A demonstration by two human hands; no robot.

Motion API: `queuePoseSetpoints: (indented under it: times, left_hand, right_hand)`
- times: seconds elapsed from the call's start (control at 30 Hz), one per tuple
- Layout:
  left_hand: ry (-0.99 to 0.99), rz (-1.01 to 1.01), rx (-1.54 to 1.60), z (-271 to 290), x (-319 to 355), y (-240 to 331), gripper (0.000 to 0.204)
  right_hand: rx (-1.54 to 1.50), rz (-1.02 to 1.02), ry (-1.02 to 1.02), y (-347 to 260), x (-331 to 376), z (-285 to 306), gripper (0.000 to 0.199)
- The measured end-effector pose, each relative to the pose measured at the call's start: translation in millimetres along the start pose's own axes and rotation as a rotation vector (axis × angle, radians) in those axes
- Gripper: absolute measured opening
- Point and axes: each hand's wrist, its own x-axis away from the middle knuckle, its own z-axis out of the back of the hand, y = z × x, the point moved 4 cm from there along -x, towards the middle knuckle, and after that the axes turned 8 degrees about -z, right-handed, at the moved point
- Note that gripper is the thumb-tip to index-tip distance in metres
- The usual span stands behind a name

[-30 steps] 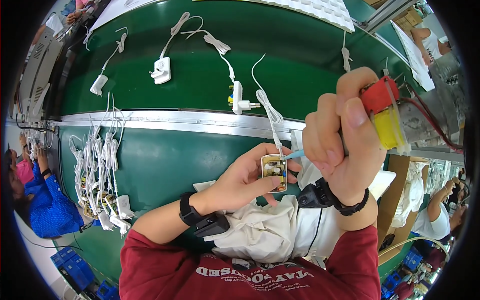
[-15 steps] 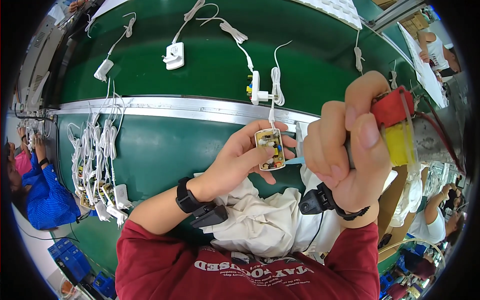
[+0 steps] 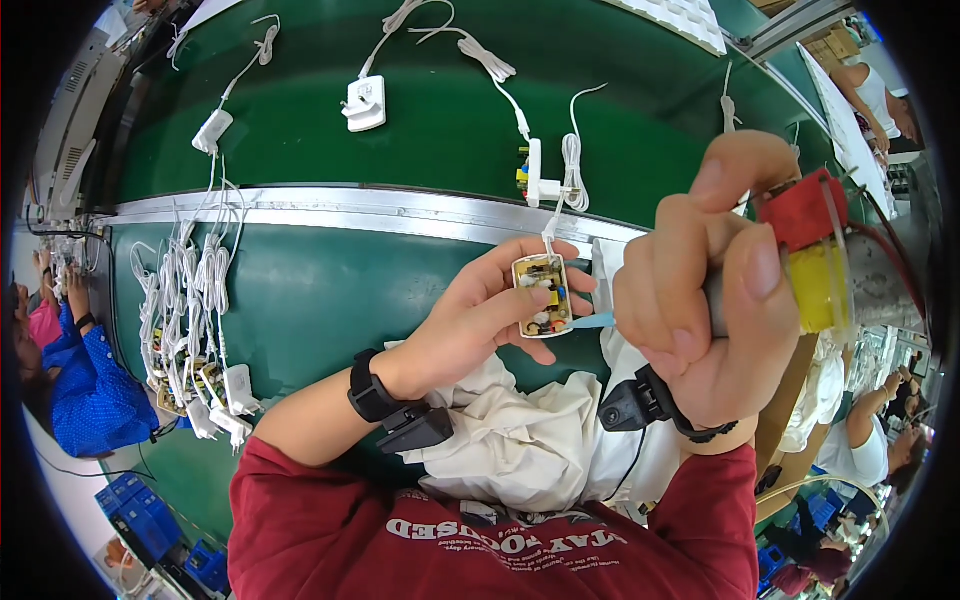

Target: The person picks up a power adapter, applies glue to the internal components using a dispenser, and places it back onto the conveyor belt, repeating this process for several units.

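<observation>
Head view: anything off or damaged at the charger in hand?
Nothing stands out. The left hand holds an open charger half with its circuit board showing; the right hand holds a dispenser, its blue tip at the board's edge. No spill visible.

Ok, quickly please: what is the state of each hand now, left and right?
Left hand: closed on a small open charger half with circuit board.
Right hand: closed around a tool with a red and yellow body.
</observation>
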Motion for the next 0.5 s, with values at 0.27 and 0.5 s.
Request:
queuePoseSetpoints:
  times: [0.27,0.5]
  left_hand:
    - [-0.036,0.032,0.196,-6.5,2.5,-2.2,0.04]
    - [-0.032,0.047,0.185,-5.1,2.2,-2.3,0.04]
  right_hand:
    - [0.0,-0.003,-0.035,2.4,2.4,-9.0,0.033]
    - [0.01,-0.007,-0.03,4.3,1.7,-7.0,0.035]
